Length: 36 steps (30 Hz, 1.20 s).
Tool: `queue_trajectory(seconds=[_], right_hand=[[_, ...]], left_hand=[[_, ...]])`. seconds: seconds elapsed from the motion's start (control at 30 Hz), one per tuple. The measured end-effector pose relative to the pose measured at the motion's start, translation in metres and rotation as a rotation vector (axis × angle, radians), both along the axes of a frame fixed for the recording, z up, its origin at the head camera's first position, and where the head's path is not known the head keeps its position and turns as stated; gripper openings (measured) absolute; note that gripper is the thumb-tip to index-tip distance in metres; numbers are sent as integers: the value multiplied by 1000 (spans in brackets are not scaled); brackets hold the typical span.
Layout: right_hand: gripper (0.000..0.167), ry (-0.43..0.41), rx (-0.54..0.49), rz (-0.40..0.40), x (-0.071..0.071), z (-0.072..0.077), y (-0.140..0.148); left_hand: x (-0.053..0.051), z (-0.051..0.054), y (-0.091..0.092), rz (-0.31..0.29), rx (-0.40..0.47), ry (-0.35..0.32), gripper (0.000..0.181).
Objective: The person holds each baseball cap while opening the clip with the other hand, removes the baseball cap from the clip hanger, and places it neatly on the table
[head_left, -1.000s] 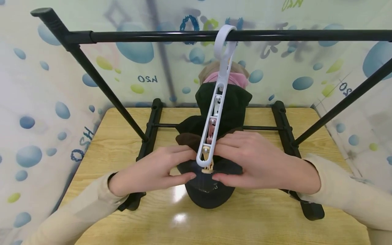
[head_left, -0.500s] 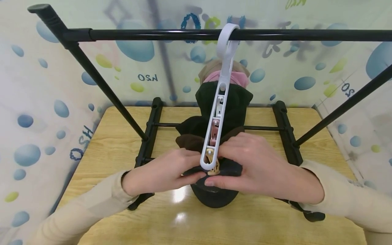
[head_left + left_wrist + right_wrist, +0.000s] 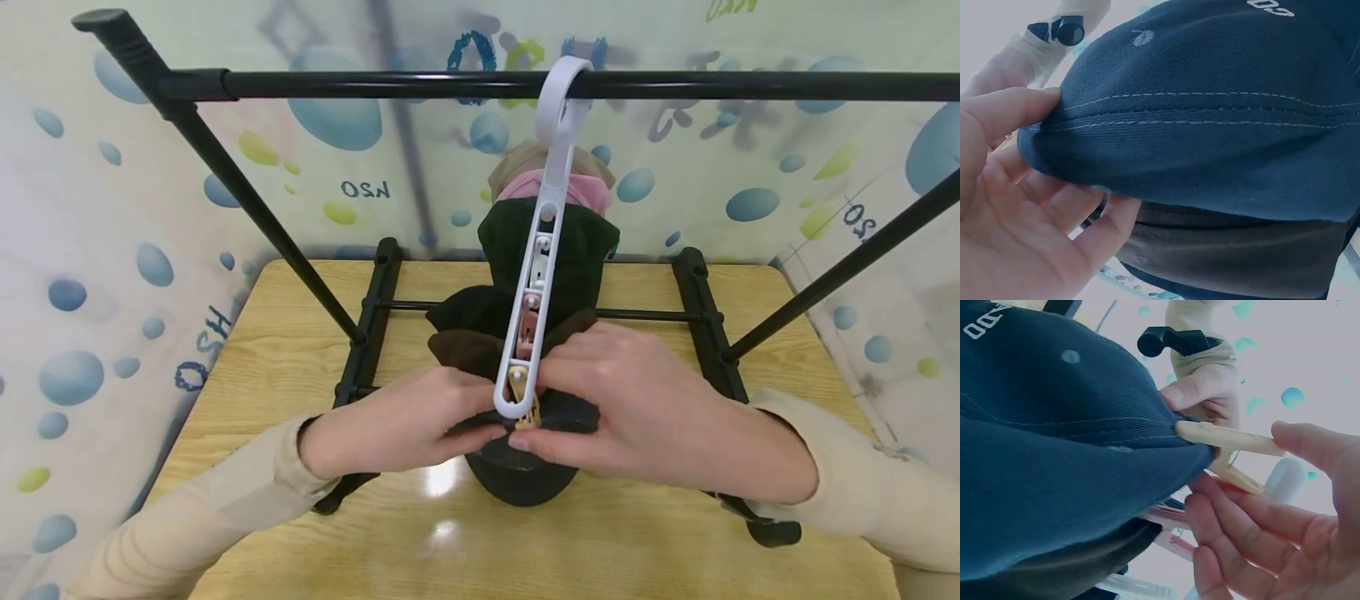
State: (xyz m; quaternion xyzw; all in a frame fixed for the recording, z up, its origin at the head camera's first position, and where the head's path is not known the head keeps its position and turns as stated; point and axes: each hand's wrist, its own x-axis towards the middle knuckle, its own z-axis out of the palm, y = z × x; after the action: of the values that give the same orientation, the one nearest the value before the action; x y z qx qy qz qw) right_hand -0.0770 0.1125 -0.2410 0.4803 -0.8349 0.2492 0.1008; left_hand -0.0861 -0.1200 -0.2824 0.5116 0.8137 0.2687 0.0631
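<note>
A white clip hanger (image 3: 555, 179) hangs by its hook from the black rail and slopes toward me. At its near end, a cream-yellow clothes clip (image 3: 1229, 437) bites the edge of a dark navy baseball cap (image 3: 1210, 150) with white stitching. My left hand (image 3: 412, 417) pinches the cap's edge between thumb and fingers, left of the clip. My right hand (image 3: 645, 408) holds the clip's two levers, thumb on one and fingers on the other. Behind, a pink clip (image 3: 528, 321) sits on the hanger, with a brown cap (image 3: 461, 350) below it.
The black rack (image 3: 360, 85) spans overhead, its feet (image 3: 382, 283) on the wooden table (image 3: 300, 342). Farther back on the hanger hang a dark green cap (image 3: 517, 225), a pink cap (image 3: 588, 193) and a beige cap (image 3: 517, 162). A patterned wall (image 3: 67, 250) surrounds the table.
My left hand has moved right, nearer the yellow clip. The hanger's near end has shifted slightly right, and the navy cap's front has tilted away. Little differs over the last half second.
</note>
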Motion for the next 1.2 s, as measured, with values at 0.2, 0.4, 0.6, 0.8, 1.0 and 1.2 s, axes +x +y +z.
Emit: queue_trajectory(seconds=[0.2,0.4,0.6,0.8,1.0,1.2], right_hand=[[20,-59,62,-10,-2,1,2],[18,-134,87,33,-9,2,5],[17,-252,64,91,-16,1,6],[13,-259,-16,112,-15,-5,5],[17,-302,-83,88,-10,-13,3],[14,-288,-201,129,-10,-19,5]], left_hand=[[-1,0,1,9,-29,10,9],[-3,-1,2,5,-52,15,8],[-7,-4,0,-27,-8,-23,11],[-10,-5,-1,-24,6,-35,14],[-9,-4,-1,-14,7,-15,11],[-9,-3,1,-15,26,-5,12]])
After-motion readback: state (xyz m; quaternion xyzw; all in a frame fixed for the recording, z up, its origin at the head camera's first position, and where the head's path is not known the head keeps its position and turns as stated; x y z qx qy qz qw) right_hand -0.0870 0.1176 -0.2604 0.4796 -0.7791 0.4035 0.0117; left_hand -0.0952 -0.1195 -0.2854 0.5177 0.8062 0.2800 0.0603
